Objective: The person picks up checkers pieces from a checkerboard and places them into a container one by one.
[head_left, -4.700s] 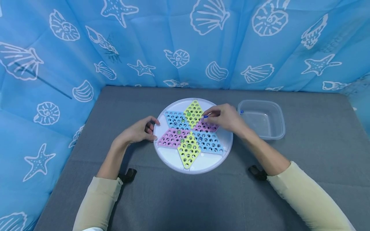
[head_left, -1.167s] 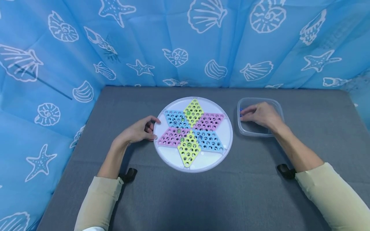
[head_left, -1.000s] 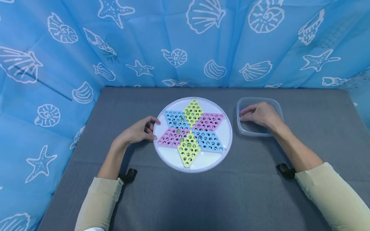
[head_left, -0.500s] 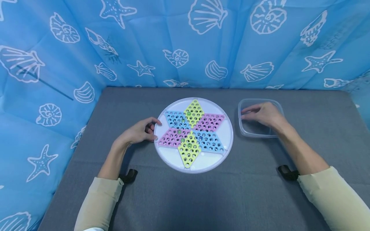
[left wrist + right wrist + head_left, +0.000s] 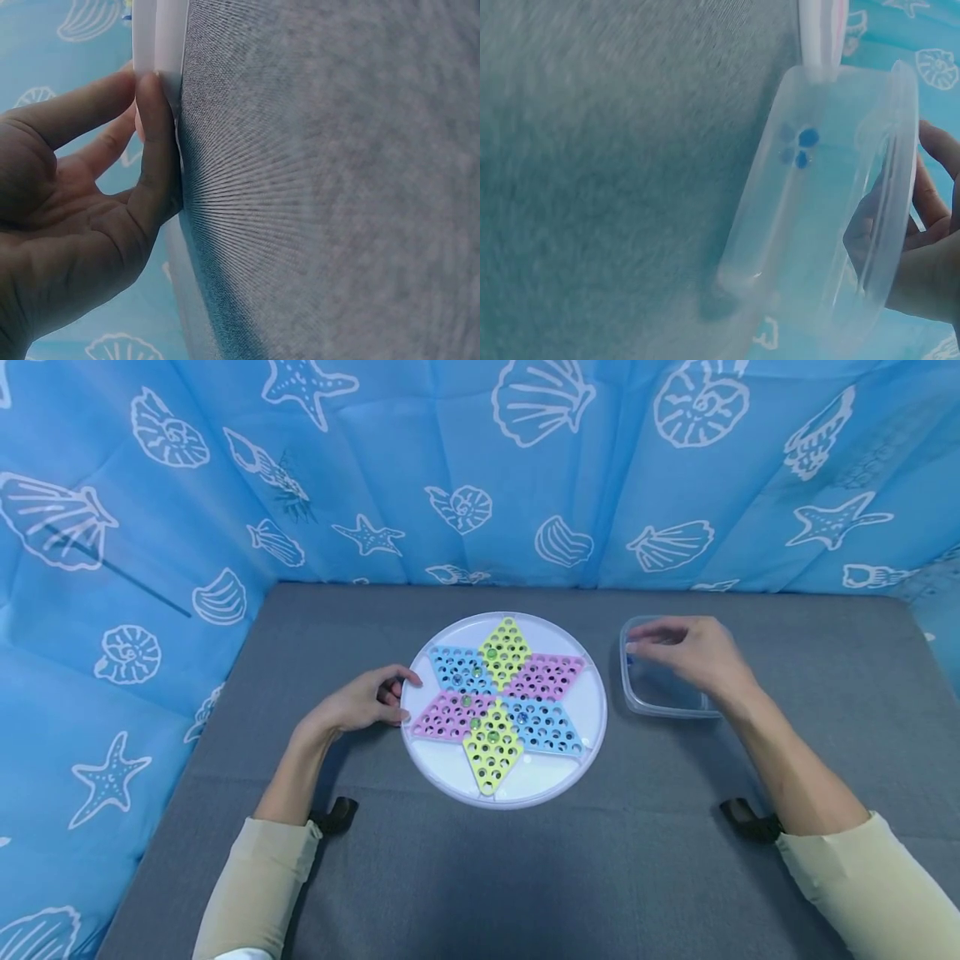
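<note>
A round white Chinese checkers board [image 5: 431,760] lies mid-table, its star made of yellow, pink and blue sections. Several green and bluish marbles sit in its holes, such as a green marble [image 5: 492,737]. My left hand [image 5: 367,700] pinches the board's left rim between thumb and fingers, which the left wrist view shows close up. Over the clear plastic container [image 5: 667,713] hovers my right hand [image 5: 701,656], fingers extended, with no marble seen between them. Through the container wall, the right wrist view shows two blue marbles [image 5: 808,138] on the bottom, plus their reflections.
A grey cloth [image 5: 525,877] covers the table. Behind and to the left hangs a blue curtain [image 5: 420,460] with white shell prints. The container stands just right of the board, with a narrow gap between them.
My right hand carried a blue marble from over the board's upper-right pink section into the container. It has since lifted slightly, without a visible marble. My left hand has stayed on the rim.
</note>
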### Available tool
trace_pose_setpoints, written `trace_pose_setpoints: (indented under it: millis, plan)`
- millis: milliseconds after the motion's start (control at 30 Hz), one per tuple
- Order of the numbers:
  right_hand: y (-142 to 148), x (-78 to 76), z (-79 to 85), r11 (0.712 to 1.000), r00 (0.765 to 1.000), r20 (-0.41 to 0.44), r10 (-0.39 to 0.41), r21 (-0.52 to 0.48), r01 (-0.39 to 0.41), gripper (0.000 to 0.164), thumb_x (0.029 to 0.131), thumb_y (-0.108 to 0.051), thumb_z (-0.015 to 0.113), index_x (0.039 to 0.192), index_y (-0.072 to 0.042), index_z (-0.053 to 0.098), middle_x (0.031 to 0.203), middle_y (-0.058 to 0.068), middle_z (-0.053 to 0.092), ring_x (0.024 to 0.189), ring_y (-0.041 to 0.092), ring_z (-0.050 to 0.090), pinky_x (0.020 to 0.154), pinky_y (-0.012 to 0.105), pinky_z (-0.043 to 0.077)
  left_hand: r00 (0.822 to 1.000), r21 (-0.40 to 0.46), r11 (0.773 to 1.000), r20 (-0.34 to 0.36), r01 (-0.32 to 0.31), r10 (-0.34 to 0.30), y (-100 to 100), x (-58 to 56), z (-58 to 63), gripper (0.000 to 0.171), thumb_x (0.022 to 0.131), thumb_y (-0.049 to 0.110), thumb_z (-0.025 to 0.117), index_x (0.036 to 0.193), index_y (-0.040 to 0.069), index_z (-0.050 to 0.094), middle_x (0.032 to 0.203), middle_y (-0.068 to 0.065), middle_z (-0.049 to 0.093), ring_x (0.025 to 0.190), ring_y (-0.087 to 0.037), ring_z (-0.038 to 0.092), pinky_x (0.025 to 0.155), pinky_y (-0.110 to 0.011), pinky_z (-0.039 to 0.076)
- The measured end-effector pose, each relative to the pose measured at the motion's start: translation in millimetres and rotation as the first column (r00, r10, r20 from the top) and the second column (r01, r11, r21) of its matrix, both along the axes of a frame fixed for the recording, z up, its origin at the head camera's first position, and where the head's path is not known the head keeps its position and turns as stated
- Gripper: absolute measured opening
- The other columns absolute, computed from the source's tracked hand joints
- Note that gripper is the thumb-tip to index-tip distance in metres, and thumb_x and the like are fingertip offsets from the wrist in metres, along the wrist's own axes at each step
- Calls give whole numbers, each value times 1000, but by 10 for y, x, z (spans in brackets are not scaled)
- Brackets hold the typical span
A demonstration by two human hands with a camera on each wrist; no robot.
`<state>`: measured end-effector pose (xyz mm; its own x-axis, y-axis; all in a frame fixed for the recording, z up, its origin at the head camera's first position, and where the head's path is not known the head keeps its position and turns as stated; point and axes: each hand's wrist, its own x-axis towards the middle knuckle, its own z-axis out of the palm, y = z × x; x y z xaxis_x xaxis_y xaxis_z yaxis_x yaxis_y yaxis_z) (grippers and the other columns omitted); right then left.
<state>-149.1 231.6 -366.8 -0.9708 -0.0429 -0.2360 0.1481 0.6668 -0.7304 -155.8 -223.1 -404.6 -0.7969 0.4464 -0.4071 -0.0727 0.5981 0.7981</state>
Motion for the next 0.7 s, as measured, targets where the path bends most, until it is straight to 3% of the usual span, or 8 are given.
trace_pose_setpoints:
  millis: [200, 700]
  plan:
    - [-117, 76, 69, 998, 999, -43, 17, -62, -20, 55, 90, -47, 70, 130, -11, 63, 116, 15, 64, 102, 27, 58, 82, 40, 44, 1000, -17, 1000, 10, -17, 17, 7, 2, -3, 45, 89, -4, 67, 131, 3, 53, 101, -12, 43, 85, -23, 45, 71, -30, 42]
    - [-375, 211, 112, 985, 979, -141, 149, -68, -160, 35, 93, -29, 70, 121, -8, 69, 106, 10, 67, 90, 24, 61, 72, 30, 48, 1000, -44, 999, 7, -2, 3, 17, -7, 17, 43, 90, -3, 66, 131, 2, 55, 102, -13, 43, 84, -24, 45, 71, -31, 42]
